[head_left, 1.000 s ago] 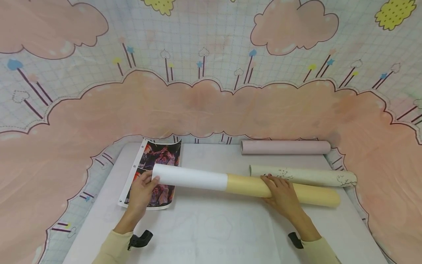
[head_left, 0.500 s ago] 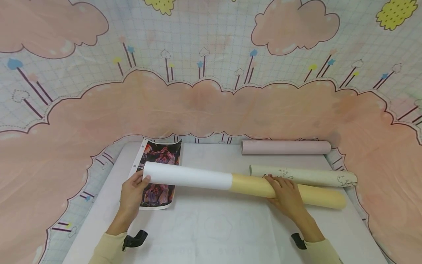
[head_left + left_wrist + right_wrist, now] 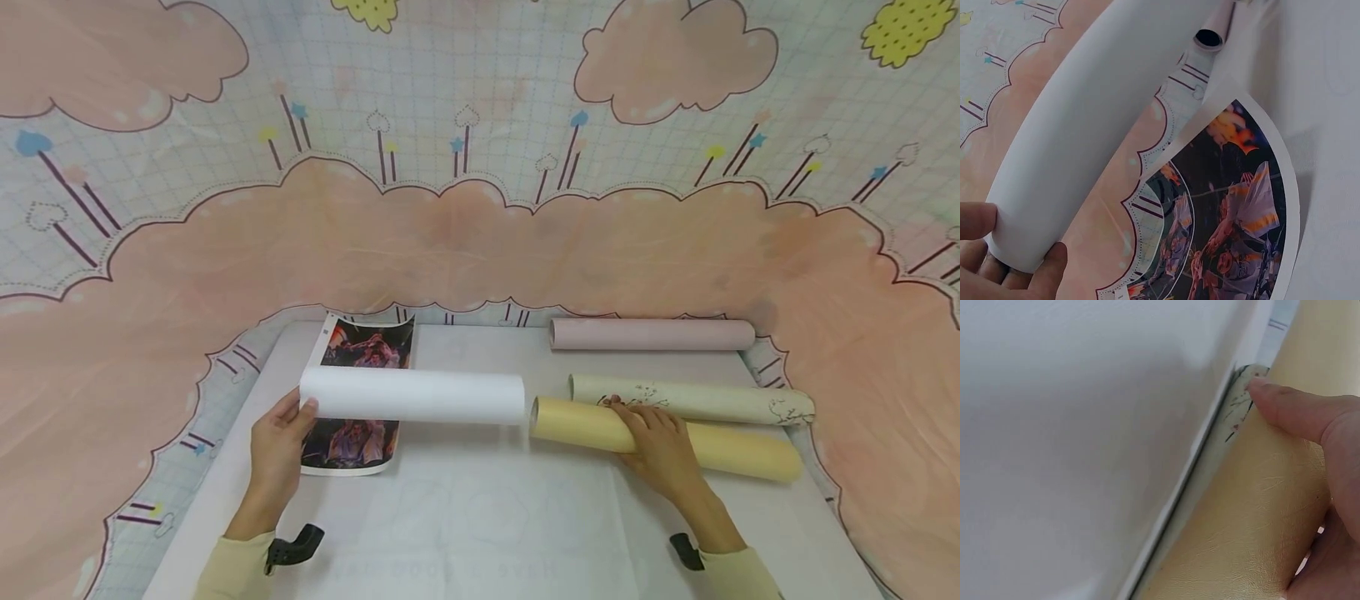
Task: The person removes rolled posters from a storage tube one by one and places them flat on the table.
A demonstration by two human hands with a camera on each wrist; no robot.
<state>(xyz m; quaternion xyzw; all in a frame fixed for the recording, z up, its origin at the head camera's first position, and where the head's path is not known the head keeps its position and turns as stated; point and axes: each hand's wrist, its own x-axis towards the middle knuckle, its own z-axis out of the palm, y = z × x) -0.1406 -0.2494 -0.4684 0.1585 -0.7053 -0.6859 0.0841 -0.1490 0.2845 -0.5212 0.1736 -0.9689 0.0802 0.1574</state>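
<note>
My left hand (image 3: 276, 450) grips the left end of a white paper roll (image 3: 420, 396), which lies level across the printed photo sheet in the head view. In the left wrist view, thumb and fingers curl round the end of that roll (image 3: 1079, 131). My right hand (image 3: 660, 446) grips a yellow tube (image 3: 742, 450) near its middle, its fingers over the top. The right wrist view shows the thumb lying along the textured yellow tube (image 3: 1241, 519). A small gap separates the white roll from the tube's left opening.
Behind the yellow tube lies a pale green roll (image 3: 697, 400) with branch drawings. Farther back is a pink roll (image 3: 652, 334). The curled photo sheet (image 3: 352, 446) lies at left on the white table (image 3: 480, 517), and a patterned cloth (image 3: 480, 242) hangs behind.
My left hand has drawn the white roll leftward, out of the yellow tube, and they are now apart. My right hand and the tube have shifted slightly right.
</note>
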